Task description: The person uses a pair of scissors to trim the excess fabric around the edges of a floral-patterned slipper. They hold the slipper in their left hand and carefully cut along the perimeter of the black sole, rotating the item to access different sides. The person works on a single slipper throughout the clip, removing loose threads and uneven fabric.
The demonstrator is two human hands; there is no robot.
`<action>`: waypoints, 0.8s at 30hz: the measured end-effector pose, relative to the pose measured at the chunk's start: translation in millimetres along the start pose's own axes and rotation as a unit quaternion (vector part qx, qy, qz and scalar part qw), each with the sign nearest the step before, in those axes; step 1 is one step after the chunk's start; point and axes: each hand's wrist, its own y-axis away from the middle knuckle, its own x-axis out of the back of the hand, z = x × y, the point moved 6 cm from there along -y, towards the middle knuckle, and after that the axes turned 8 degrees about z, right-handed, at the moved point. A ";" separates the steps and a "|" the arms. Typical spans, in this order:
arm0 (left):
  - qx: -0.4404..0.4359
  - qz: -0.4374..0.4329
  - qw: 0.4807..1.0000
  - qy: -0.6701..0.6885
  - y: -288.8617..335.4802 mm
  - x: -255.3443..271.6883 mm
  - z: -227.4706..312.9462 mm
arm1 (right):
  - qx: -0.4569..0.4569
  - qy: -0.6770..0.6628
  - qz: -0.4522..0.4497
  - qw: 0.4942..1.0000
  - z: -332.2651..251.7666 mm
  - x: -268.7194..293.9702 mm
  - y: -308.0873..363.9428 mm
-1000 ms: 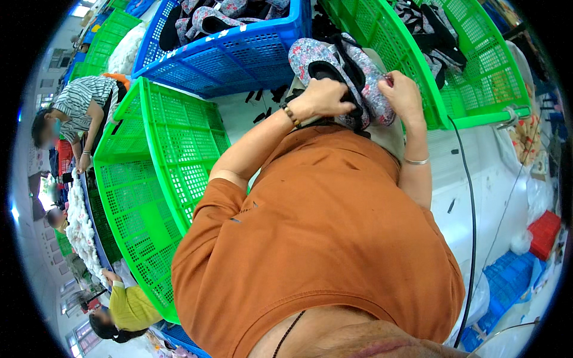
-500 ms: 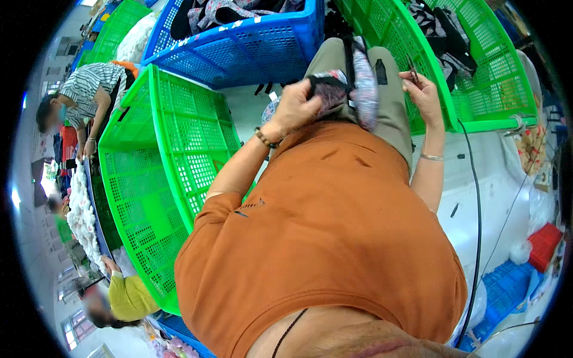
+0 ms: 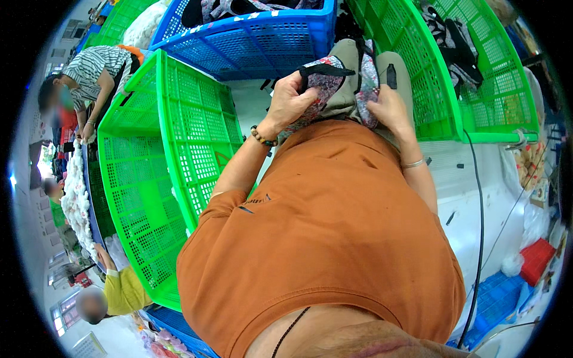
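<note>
Fabric in floral print is handled over the lap (image 3: pixel 403 70) of a person, to the right of the blue crate (image 3: pixel 256 45) and nearer the body. The first floral piece (image 3: pixel 325 86), edged in black, is held by the left hand (image 3: pixel 289 102) just below the right end of the blue crate; its edge is pinched between thumb and curled fingers. The second floral piece (image 3: pixel 368 74) is placed farther to the right of the blue crate, and its lower part is met by the thumb of the right hand (image 3: pixel 391 112). The right fingers are seen curled; whether anything is gripped by them cannot be told. Similar floral goods (image 3: pixel 224 8) are heaped within the blue crate. To its right, black and floral goods (image 3: pixel 458 53) are contained in a green crate (image 3: pixel 427 89); to its lower left, another green crate (image 3: pixel 194 137) is stood. By judgement, the step in hand is the handling of single pieces on the lap; a firm left pinch and a settled right grip, with the black edging kept exposed, appear to be called for next.
</note>
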 end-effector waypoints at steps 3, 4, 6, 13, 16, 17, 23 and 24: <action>0.000 0.022 0.999 0.045 4.4 11.4 11.9 | -0.004 -0.112 0.048 0.993 11.8 32.3 -2.0; -0.003 0.030 0.999 0.042 4.6 18.2 14.8 | -0.009 -0.143 0.059 0.988 12.1 48.4 0.9; -0.008 0.045 0.997 0.062 5.5 27.6 28.2 | -0.028 -0.281 0.008 0.959 12.4 63.0 4.2; -0.002 0.031 0.999 0.017 9.2 28.4 57.5 | -0.051 -0.327 -0.027 0.943 37.0 49.0 -1.8; -0.023 0.025 0.999 -0.019 10.3 23.8 50.4 | -0.024 -0.072 0.105 0.992 22.7 54.3 -5.2; -0.031 0.020 0.999 -0.019 9.7 20.2 47.0 | -0.002 -0.160 0.137 0.978 10.3 57.0 -4.2; 0.003 -0.047 0.998 -0.044 6.6 -14.4 44.9 | 0.208 -0.310 0.140 0.917 -103.9 96.9 16.1; 0.018 -0.057 0.998 -0.023 6.2 -19.3 41.0 | 0.239 -0.268 0.127 0.925 -109.2 93.7 13.3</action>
